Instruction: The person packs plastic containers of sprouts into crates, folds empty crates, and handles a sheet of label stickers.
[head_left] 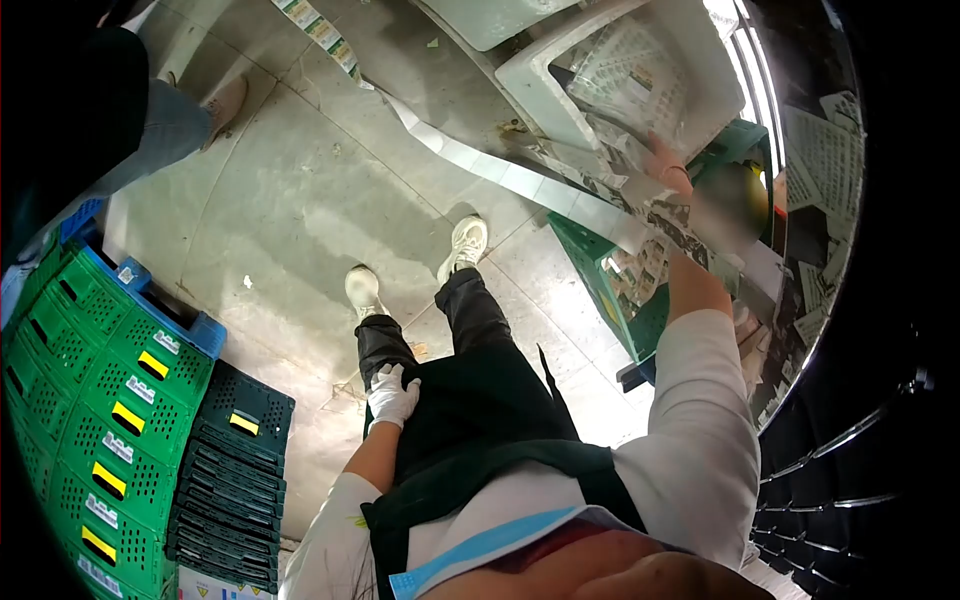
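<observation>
My left hand (392, 394), in a white glove, lies against the dark apron (475, 405) at my thigh, its fingers apart and nothing visible in them. My right arm reaches to the upper right. There my right hand (660, 158) is at the near edge of a white bin (545, 85), blurred, with its fingers hidden. A long strip of white labels (520, 180) runs from the floor to my right forearm, crossing in front of it. Green crates (600, 285) stand under the strip, beside the forearm.
Stacked green crates (130, 385) with yellow tags stand at the left, next to a stack of black crates (235, 425). Another person's leg and shoe (225, 110) show at the upper left. Printed labels (320, 30) trail over the tiled floor (300, 170).
</observation>
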